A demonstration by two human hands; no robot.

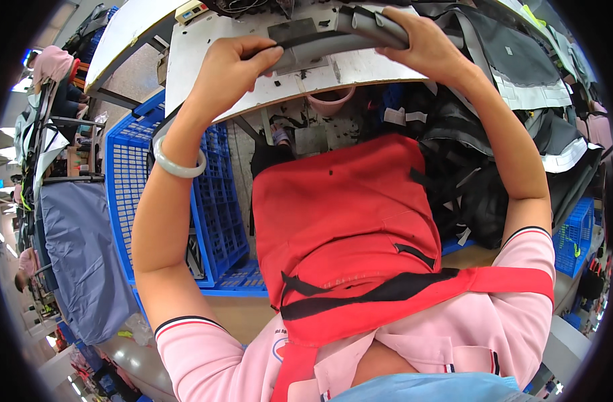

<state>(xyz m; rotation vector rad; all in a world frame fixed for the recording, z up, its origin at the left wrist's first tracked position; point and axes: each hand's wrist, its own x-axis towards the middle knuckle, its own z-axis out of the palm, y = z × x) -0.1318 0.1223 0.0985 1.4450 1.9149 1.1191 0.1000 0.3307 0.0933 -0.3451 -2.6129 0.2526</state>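
Observation:
Over the front of the white worktable [196,50] I hold up a long grey fabric piece [320,48] with a black edge, stretched between both hands. My left hand [227,75] is closed, pinching the left end between thumb and fingers. At the other end, my right hand [432,48] grips the part where the fabric is folded into several rolls [370,25]. The thumb is below and the fingers are over the top. A pale bangle [179,167] circles my left wrist.
A blue plastic crate [129,167] stands left, beside a cloth-covered stack [85,261]. Black fabric pieces [464,144] pile up at right, below grey panels [514,57]. Under the table is a pink bucket [331,102]. My red apron [340,201] spreads across the middle.

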